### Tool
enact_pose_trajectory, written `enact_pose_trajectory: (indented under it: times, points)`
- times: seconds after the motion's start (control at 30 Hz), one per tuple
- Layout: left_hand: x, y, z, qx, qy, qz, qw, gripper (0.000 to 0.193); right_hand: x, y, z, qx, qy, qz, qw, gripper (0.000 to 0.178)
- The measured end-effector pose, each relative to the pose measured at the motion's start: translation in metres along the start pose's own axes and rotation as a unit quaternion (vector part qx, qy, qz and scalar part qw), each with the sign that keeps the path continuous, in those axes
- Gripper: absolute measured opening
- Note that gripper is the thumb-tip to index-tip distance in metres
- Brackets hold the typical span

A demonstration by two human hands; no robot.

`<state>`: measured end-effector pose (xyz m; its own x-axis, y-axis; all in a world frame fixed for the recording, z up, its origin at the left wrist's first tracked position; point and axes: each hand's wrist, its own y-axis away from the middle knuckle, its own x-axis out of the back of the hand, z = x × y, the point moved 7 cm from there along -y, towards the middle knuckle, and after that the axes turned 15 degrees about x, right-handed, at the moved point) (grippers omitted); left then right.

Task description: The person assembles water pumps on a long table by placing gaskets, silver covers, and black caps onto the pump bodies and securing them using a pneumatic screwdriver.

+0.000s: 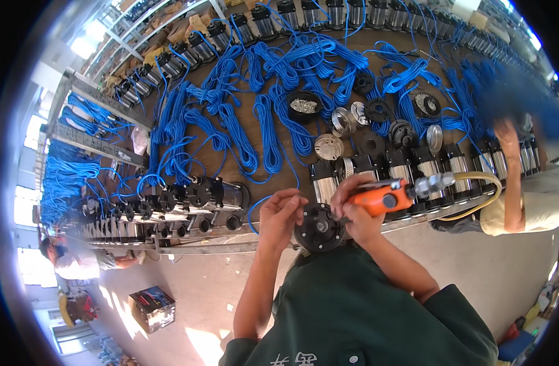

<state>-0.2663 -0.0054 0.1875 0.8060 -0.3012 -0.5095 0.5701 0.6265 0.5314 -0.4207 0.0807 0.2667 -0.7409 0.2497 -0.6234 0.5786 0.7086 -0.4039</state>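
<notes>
From where I stand, the black round housing [320, 227] sits at the near edge of the table [273, 189], face up, right in front of the worker's dark green shirt [359, 311]. The left grip [281, 219] is just to the left of that housing, thumb and fingertips drawn close together; I cannot tell whether they pinch some small part. On its right side, the right grip [360, 222] is wrapped around an orange power tool [377, 198], whose metal fitting runs off to the right into a yellowish hose [477, 175]. Beyond the housing and to its right stands a row of steel-bodied pumps [429, 177] with black tops, and more of them, the nearer ones tipped over, line up to its left [215, 194]. Well past it lie heaps of coiled blue cable [270, 134] and a black bowl [291, 114] filled with small shiny pieces. Far to the right of the housing, a co-worker's hand [507, 137] reaches over the pumps, blurred blue above it. Behind the housing, to the left, a printed box [153, 308] rests on the floor [194, 287].
</notes>
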Motion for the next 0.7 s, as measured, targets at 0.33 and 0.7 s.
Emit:
enact_pose_trajectory:
  times: [0.33,0.7]
  points:
    - [-0.027,0.003,-0.006,0.071,-0.001,-0.033,0.997,0.017,0.019,-0.027,-0.007,0.078,-0.062,0.103,0.990,0.031]
    - [-0.047,0.007,-0.016,0.093,-0.024,-0.009,0.995,0.018,0.039,-0.019,-0.018,0.107,-0.089,0.138,0.981,0.032]
